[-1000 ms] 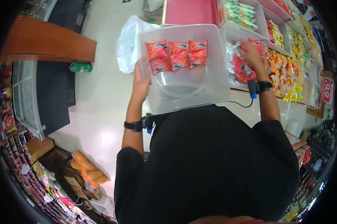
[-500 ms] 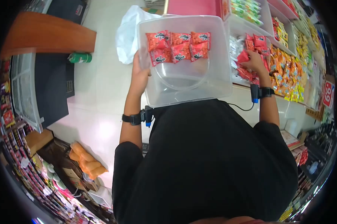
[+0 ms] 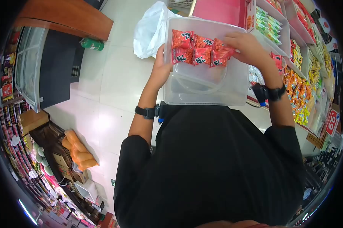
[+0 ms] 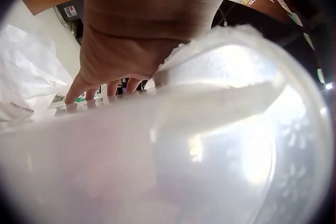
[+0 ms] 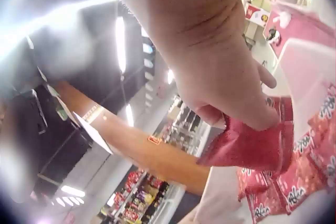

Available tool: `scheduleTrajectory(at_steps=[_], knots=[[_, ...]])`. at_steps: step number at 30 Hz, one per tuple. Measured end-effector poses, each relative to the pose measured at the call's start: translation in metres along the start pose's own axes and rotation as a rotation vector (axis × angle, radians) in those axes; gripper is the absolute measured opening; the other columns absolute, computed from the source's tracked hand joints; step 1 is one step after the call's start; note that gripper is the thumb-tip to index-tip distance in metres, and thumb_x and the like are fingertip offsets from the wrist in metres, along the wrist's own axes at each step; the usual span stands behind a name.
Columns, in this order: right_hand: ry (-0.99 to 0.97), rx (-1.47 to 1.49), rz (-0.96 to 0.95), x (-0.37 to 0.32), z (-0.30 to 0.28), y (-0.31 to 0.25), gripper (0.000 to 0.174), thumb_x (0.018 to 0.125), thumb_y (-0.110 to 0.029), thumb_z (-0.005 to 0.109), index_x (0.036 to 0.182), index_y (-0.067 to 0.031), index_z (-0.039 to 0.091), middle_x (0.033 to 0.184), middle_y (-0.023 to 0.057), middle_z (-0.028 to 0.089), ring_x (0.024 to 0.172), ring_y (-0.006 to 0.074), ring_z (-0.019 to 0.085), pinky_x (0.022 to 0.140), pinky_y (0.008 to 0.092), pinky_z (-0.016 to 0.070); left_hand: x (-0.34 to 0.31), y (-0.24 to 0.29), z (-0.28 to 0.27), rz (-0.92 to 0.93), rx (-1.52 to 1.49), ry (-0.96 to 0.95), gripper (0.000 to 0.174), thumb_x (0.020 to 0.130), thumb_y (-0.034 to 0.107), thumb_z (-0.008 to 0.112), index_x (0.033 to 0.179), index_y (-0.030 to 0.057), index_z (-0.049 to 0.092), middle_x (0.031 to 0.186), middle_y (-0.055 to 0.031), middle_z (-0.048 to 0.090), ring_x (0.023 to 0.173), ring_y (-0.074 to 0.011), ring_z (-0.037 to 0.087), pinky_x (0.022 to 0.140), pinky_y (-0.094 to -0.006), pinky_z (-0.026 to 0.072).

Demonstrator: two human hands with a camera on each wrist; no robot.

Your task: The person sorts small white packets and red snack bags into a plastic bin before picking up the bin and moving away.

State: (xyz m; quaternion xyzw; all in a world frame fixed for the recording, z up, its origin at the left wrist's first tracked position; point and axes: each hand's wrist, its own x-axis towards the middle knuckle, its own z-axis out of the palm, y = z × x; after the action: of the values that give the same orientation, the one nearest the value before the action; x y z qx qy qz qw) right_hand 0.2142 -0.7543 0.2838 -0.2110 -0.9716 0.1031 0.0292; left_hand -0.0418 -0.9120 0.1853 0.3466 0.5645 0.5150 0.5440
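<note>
A clear plastic bin [image 3: 234, 89] sits in front of the black-shirted torso, with red snack packets [image 3: 182, 38] lying in rows along its far side. My left hand [image 3: 162, 72] grips the bin's left rim; in the left wrist view its fingertips hook over the edge. Over the bin's far right part, my right hand [image 3: 249, 48] pinches a red snack packet [image 5: 249, 142]. This packet overlaps the rows below it. In the right wrist view, thumb and fingers hold its upper part, with the printed packets [image 5: 294, 190] close beside it.
At the right stands a display of compartments with orange snack packets [image 3: 298, 89], green-white packets [image 3: 268, 26] and silver packets [image 3: 256, 76]. A white plastic bag [image 3: 150, 32] lies beyond the bin. A green bottle [image 3: 91, 43] and an orange bag [image 3: 78, 150] are on the left.
The right hand has come from the display compartment leftward to above the bin, carrying a red packet. The left hand keeps its grip on the rim. The head view has shifted.
</note>
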Motion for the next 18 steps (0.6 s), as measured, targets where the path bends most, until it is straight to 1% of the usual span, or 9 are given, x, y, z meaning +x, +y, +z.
scheduleTrajectory(at_steps=[1,6,7,11,13,14,16,17,18], knots=[[-0.05,-0.065,-0.038,0.014,0.017,0.001,0.022,0.068,-0.002,0.062,0.088,-0.008,0.055,0.092,0.0059,0.059,0.087,0.0301,0.058,0.068,0.0383,0.0478,0.001,-0.001,-0.001,0.037,0.022,-0.003,0.064,0.081,0.002,0.051,0.141,0.0068,0.027,0.115,-0.0073,0.049,0.084,-0.0104,0.049,0.066,-0.0247,0.0423],[0.087,-0.025,-0.138,0.047,0.052,0.001,0.02,0.069,-0.001,0.059,0.088,-0.0067,0.056,0.1,0.0059,0.059,0.094,0.0284,0.057,0.073,0.0369,0.0476,0.001,-0.006,-0.002,0.048,-0.027,0.003,0.064,0.08,0.001,0.052,0.139,0.0073,0.029,0.111,-0.0063,0.05,0.08,-0.0094,0.048,0.064,-0.0243,0.041],[0.153,0.0,-0.169,0.048,0.056,0.004,0.02,0.069,-0.001,0.059,0.088,-0.0062,0.057,0.101,0.0071,0.058,0.095,0.0289,0.057,0.075,0.0372,0.0475,0.001,-0.007,-0.001,0.044,-0.047,0.003,0.064,0.079,0.0,0.051,0.139,0.0068,0.029,0.111,-0.0066,0.05,0.079,-0.0098,0.048,0.064,-0.0245,0.0413],[0.205,-0.121,-0.276,0.029,0.07,0.011,0.015,0.072,-0.002,0.059,0.087,-0.005,0.057,0.103,0.0098,0.058,0.098,0.0298,0.056,0.08,0.0393,0.0469,0.002,0.0,-0.002,0.039,0.016,0.002,0.067,0.076,-0.003,0.048,0.14,0.0059,0.028,0.112,-0.0071,0.049,0.08,-0.0104,0.048,0.064,-0.0242,0.0414],[0.083,0.073,0.05,0.018,0.086,0.009,0.027,0.078,-0.013,0.064,0.104,-0.0049,0.062,0.11,0.0114,0.059,0.104,0.0304,0.056,0.087,0.0393,0.0465,0.0,0.001,0.001,0.056,-0.002,0.004,0.069,0.074,-0.005,0.046,0.14,0.0053,0.027,0.114,-0.008,0.049,0.081,-0.0109,0.049,0.063,-0.0241,0.0415],[0.085,0.077,0.059,0.018,0.089,0.006,0.027,0.078,-0.013,0.064,0.104,-0.0049,0.062,0.11,0.0114,0.059,0.104,0.0304,0.056,0.087,0.0393,0.0465,0.001,0.001,0.001,0.051,0.002,-0.003,0.069,0.074,-0.005,0.046,0.14,0.0053,0.027,0.114,-0.008,0.049,0.081,-0.0109,0.049,0.063,-0.0241,0.0415],[-0.114,0.191,0.41,0.024,0.096,-0.005,0.044,0.079,-0.031,0.068,0.11,-0.0017,0.058,0.106,0.0177,0.058,0.101,0.0333,0.057,0.085,0.0429,0.0476,0.002,-0.001,0.0,0.043,-0.01,0.003,0.07,0.075,-0.005,0.047,0.141,0.0056,0.027,0.117,-0.0087,0.048,0.084,-0.0114,0.049,0.064,-0.0244,0.042],[-0.109,0.194,0.417,0.029,0.098,-0.01,0.044,0.079,-0.031,0.068,0.11,-0.0017,0.058,0.106,0.0177,0.058,0.101,0.0333,0.057,0.085,0.0429,0.0476,0.002,-0.001,-0.001,0.042,-0.005,-0.004,0.07,0.075,-0.005,0.047,0.141,0.0056,0.027,0.117,-0.0087,0.048,0.084,-0.0114,0.049,0.064,-0.0244,0.042],[-0.119,0.185,0.475,0.035,0.099,-0.015,0.05,0.078,-0.04,0.067,0.106,-0.0001,0.056,0.102,0.0192,0.057,0.097,0.035,0.058,0.082,0.0431,0.048,0.003,-0.001,-0.001,0.029,0.007,-0.005,0.069,0.075,-0.005,0.048,0.14,0.0057,0.027,0.117,-0.0087,0.048,0.085,-0.0114,0.049,0.064,-0.0245,0.042]])
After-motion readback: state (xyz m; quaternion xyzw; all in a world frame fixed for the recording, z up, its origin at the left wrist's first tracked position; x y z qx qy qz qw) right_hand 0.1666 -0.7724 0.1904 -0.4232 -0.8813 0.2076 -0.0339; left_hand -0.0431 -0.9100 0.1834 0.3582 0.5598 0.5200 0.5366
